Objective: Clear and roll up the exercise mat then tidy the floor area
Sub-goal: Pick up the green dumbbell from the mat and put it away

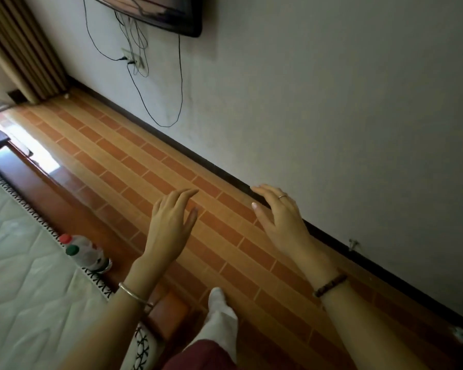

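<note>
Both hands are released and hold nothing: the left hand [169,225] and the right hand [278,222] hover with fingers spread above the brick-patterned floor [112,156], the right one close to the wall's dark skirting. The exercise mat cannot be picked out here, so it is probably out of view or put away. To finish well, scan the strip between bed [24,276] and wall for strays, then lift the two bottles [83,251] at the bed's edge by their bodies.

A home bedroom: mattress [24,263], wall-mounted TV [155,12], curtain [19,49], tiled floor [145,166]
</note>
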Demonstrator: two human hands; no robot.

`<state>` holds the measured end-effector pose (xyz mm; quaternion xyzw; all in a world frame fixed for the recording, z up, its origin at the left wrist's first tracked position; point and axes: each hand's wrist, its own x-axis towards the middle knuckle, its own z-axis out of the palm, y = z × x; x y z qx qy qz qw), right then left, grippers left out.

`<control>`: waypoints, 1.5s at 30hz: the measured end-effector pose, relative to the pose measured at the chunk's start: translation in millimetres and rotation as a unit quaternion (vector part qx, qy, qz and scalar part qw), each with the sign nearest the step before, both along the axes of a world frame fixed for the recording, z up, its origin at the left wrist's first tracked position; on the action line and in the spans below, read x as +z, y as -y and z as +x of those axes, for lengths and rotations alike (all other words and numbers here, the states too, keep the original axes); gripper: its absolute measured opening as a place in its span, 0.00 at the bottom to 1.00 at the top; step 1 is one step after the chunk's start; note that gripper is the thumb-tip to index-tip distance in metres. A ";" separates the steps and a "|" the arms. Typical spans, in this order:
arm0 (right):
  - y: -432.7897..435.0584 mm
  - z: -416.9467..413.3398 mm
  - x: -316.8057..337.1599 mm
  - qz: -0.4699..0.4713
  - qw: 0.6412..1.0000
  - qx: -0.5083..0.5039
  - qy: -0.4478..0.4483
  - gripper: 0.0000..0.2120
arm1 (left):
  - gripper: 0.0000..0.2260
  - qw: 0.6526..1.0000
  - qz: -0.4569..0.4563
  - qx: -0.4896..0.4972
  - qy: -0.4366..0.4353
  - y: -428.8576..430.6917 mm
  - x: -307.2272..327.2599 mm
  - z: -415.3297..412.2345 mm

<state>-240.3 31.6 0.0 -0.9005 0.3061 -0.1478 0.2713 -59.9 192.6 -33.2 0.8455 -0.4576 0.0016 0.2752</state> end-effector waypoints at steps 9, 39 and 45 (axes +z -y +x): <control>61.3 147.1 9.1 -0.014 0.996 0.089 -0.015 0.19 | 0.17 0.995 -0.027 0.097 0.002 26.4 3.8 116.8; 195.2 634.3 -10.4 0.007 0.920 0.393 0.001 0.20 | 0.16 0.917 -0.035 0.395 0.052 104.9 4.7 457.7; 190.3 741.6 -17.7 0.007 0.901 0.433 0.000 0.21 | 0.16 0.903 -0.033 0.425 0.058 104.9 -7.4 548.2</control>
